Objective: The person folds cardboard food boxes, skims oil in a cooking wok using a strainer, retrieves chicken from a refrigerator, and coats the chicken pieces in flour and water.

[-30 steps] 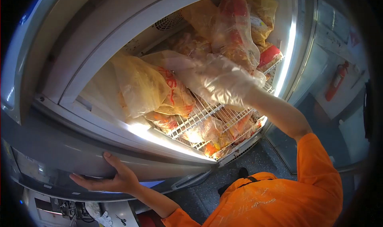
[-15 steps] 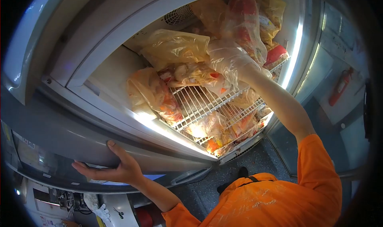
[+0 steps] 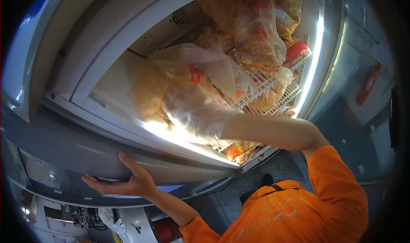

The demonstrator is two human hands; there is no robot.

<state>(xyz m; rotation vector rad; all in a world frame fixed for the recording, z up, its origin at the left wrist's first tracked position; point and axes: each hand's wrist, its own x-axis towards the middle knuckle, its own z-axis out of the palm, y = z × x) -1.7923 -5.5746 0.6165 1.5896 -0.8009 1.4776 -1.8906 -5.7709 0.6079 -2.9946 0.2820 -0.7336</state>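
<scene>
Your right hand (image 3: 194,108), in a clear glove (image 3: 200,119), is at a yellowish plastic bag (image 3: 147,87) left of the wire shelf (image 3: 256,93); its grip and the bag's long axis are unclear. On the shelf, a clear bag (image 3: 258,38) of food runs front to back. Your left hand (image 3: 139,181) spreads open at the grey panel (image 3: 85,147) front-left of the shelf.
</scene>
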